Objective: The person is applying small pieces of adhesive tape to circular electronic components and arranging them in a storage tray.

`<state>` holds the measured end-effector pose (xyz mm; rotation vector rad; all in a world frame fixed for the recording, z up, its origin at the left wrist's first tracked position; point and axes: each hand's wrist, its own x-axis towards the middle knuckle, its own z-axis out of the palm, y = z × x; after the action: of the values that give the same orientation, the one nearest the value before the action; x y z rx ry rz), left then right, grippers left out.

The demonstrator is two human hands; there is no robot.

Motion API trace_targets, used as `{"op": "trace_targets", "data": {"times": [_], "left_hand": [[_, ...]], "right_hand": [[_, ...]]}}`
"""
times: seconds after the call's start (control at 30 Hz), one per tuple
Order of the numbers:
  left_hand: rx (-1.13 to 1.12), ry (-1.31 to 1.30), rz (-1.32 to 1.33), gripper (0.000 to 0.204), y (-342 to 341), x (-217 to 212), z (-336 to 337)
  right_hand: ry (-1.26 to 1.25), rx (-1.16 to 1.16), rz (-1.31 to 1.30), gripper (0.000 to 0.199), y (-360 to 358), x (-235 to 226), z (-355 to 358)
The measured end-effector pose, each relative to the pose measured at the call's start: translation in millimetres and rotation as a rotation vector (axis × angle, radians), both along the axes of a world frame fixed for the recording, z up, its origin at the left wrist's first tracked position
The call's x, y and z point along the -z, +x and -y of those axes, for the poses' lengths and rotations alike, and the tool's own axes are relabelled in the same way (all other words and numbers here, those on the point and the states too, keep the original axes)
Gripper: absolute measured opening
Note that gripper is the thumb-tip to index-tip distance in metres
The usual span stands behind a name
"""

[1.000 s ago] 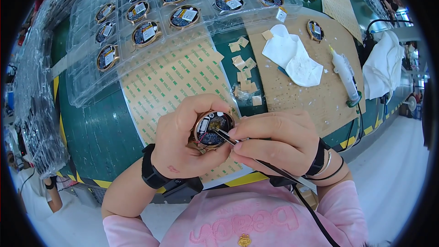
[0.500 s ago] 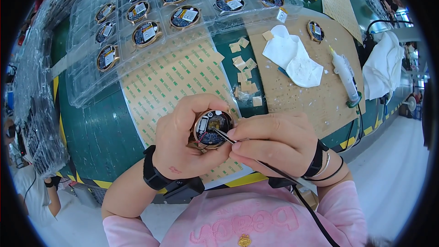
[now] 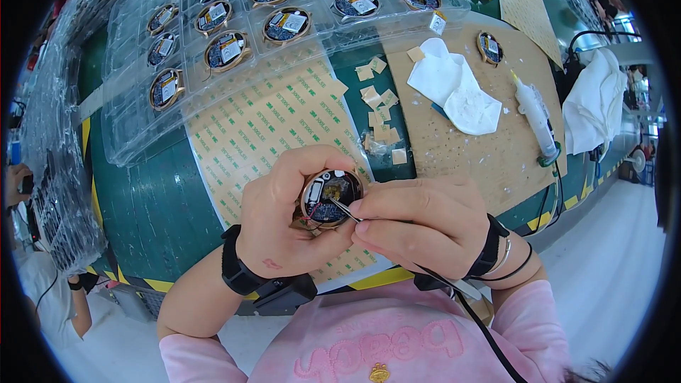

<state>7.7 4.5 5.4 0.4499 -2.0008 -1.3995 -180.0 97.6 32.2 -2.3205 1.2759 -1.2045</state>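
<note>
My left hand (image 3: pixel 284 220) is closed around a round watch case (image 3: pixel 326 198) with a rose-gold rim, its open side facing up. Inside it a dark circuit board, a small white part and thin red wires show. My right hand (image 3: pixel 425 220) pinches a pair of metal tweezers (image 3: pixel 347 210), whose tips reach into the case near its middle. Whether the tips grip anything is too small to tell. Both hands are above a tan adhesive sheet (image 3: pixel 255 128) with printed rows of marks.
A clear plastic tray (image 3: pixel 142 145) with several similar watch cases stands at the back left. Small tan squares (image 3: pixel 381 133) lie right of the sheet. On a brown board (image 3: pixel 454 163) are a white cloth (image 3: pixel 454 85), another watch case (image 3: pixel 489 48) and a white glue gun (image 3: pixel 533 115).
My right hand and the tweezers have shifted very slightly left. The left hand keeps the watch case in the same place.
</note>
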Motion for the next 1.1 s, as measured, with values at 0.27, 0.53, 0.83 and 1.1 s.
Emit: {"op": "trace_targets", "data": {"times": [0.27,0.53,0.83,1.1], "left_hand": [[-0.053,0.006,-0.003,0.052,-1.7,0.5,-2.8],[-0.076,0.052,0.022,0.051,1.2,0.1,-4.0],[-0.045,0.013,-0.010,0.051,-0.5,0.1,-3.3],[-0.092,-0.028,0.004,0.051,-2.1,4.3,-3.6]], "right_hand": [[-0.100,0.022,-0.020,0.024,5.1,0.8,-2.2],[-0.025,0.047,0.057,0.026,2.9,1.1,-2.5],[0.100,0.018,0.168,0.026,0.7,0.6,1.2],[-0.044,0.037,-0.038,0.022,5.1,0.5,0.8]]}}
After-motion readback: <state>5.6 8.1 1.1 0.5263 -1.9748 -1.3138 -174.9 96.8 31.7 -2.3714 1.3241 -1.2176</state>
